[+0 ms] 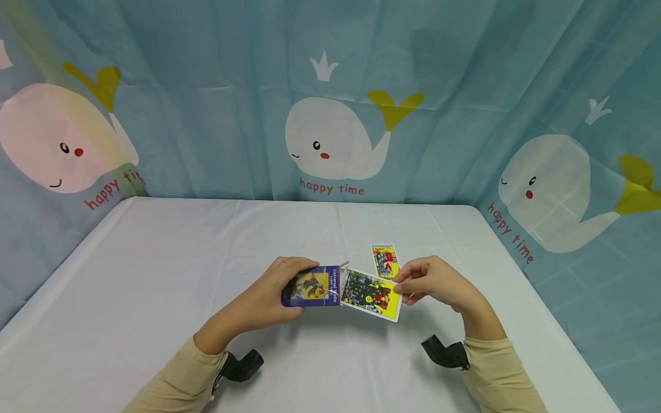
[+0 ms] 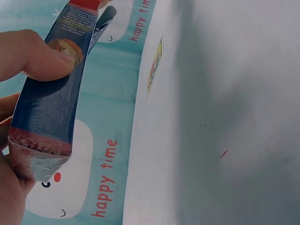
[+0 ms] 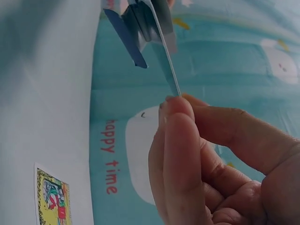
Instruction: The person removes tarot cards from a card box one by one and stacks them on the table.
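Observation:
My left hand [image 1: 281, 289] grips a dark blue tarot card box [image 1: 312, 287] above the table, its thumb lying on the narrow printed side in the left wrist view. The box's flap [image 3: 125, 38] stands open at the end facing right. My right hand [image 1: 434, 284] pinches the right edge of a tarot card [image 1: 370, 293] with a yellow, colourful picture. The card's left end is at the box's open mouth; whether it is still partly inside cannot be told. Edge-on, the card [image 3: 166, 54] appears thin in the right wrist view. Another tarot card [image 1: 385, 259] lies face up on the table behind.
A white cloth covers the table [image 1: 155, 275]. Blue curtains [image 1: 232, 115] with printed whales hang along the back and both sides. Black wrist mounts [image 1: 242, 366] sit at both beige sleeves [image 1: 503, 373].

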Tool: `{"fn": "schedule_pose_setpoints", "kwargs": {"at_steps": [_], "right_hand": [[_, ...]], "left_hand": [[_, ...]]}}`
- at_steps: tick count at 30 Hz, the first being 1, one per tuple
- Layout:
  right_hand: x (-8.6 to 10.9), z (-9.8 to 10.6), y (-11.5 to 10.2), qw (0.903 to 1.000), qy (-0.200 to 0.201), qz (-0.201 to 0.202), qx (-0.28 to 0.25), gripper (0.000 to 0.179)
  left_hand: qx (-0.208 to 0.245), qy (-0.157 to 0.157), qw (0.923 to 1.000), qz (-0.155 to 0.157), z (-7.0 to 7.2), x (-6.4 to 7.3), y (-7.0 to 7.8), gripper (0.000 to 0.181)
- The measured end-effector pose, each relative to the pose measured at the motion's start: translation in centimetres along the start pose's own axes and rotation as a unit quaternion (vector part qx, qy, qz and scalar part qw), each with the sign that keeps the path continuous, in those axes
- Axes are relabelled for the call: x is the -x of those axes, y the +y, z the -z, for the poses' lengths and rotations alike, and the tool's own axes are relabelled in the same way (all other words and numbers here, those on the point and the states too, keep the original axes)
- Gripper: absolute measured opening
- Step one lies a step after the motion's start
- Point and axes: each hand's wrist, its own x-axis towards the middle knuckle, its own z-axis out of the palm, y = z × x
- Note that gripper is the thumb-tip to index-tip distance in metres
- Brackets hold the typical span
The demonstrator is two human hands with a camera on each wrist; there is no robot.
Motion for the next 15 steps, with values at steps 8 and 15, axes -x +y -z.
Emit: {"fn": "schedule_pose_setpoints", "kwargs": {"at_steps": [8,15], "right_hand": [[0.3,0.7,-0.2,0.9999,0.010,-0.003,-0.008,0.027],[0.6,1.3,0.0,0.9988,0.041,-0.001,-0.027,0.028]], "left_hand": [[-0.002,0.001,1.0000,0.005,0.0,0.0,0.0,0.075],[-0.002,0.003,1.0000,0.004,0.0,0.0,0.0,0.074]]}}
